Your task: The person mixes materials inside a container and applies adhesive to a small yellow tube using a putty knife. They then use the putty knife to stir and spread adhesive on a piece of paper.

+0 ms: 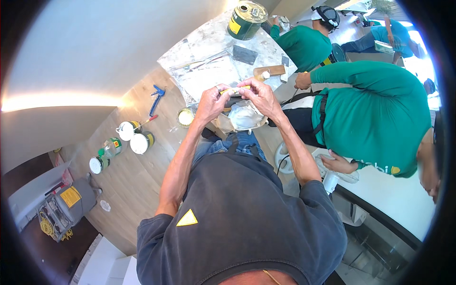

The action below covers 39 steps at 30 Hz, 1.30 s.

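We look down at our own bare hands, meeting in front of us. The grip of our left hand (211, 104) and right hand (262, 99) pinches a small yellow-and-white item (234, 90) between the fingertips, near a stained tabletop (192, 49). Crumpled white plastic (245, 115) sits just below; a green can (244, 29) stands on the tabletop's far side.

"How many white-topped cylindrical cans (139, 144)?"
"Three, at nine o'clock."
"Blue caulking guns (159, 94)?"
"One, at ten."
"Gold-topped green metal drums (243, 28)?"
"One, at twelve."
"Wearer's bare hands (210, 105) (263, 100)?"
"Two, at twelve."
"Co-workers in green long sleeves (375, 109) (306, 50)?"
"Two, between one and three."
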Each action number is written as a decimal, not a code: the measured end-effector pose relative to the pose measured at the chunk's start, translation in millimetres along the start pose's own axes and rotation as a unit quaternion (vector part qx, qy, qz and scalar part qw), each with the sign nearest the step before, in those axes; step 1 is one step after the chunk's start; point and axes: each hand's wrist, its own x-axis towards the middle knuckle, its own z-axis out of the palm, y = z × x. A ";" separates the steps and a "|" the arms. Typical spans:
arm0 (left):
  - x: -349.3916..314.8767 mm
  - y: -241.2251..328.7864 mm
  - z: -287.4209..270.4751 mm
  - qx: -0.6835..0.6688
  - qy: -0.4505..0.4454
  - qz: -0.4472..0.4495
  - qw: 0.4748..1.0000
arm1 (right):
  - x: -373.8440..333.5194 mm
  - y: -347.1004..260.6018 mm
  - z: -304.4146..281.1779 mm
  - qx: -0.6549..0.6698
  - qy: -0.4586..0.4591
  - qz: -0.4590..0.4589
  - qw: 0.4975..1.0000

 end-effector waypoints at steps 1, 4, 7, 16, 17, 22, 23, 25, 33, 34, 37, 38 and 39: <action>-0.1 -0.6 -0.9 0.006 0.000 0.003 1.000 | 0.7 1.0 0.4 0.004 -0.004 -0.003 1.000; 0.1 -4.2 -3.6 0.006 -0.006 0.000 1.000 | 2.4 -2.6 2.2 -0.007 -0.008 -0.005 1.000; 0.0 -8.8 -6.0 0.006 -0.025 -0.018 1.000 | 2.0 -5.8 5.5 -0.028 0.000 -0.008 1.000; -8.1 13.9 -16.4 0.070 0.053 0.102 0.991 | 11.0 -15.3 12.8 0.151 -0.001 -0.002 0.988; -8.8 19.7 -19.3 0.104 0.062 0.118 0.986 | 12.8 -15.0 7.6 0.097 -0.014 0.014 0.995; -7.9 23.9 -22.7 0.184 0.083 0.183 0.962 | 21.2 -16.3 13.6 0.028 -0.096 0.045 0.994; -7.9 22.6 -23.7 0.211 0.088 0.200 0.953 | 21.5 -17.6 15.3 0.021 -0.092 0.053 0.994; -8.1 23.4 -24.8 0.250 0.089 0.206 0.942 | 19.8 -18.4 17.8 0.016 -0.081 0.057 0.995; -7.3 17.8 -20.8 0.317 0.132 0.227 0.911 | 13.6 -12.9 32.9 0.016 -0.030 0.014 0.999; -6.5 19.5 -20.8 0.316 0.129 0.224 0.913 | 12.7 -14.8 33.0 0.003 -0.024 0.009 1.000; -3.7 20.4 -18.8 0.316 0.122 0.213 0.917 | 12.5 -21.3 30.0 -0.021 -0.014 -0.003 1.000; -2.8 20.0 -18.0 0.316 0.119 0.210 0.918 | 13.8 -20.8 29.7 -0.018 -0.018 -0.003 1.000; -1.3 18.8 -16.2 0.320 0.121 0.211 0.916 | 13.7 -20.3 26.8 -0.018 -0.020 -0.001 1.000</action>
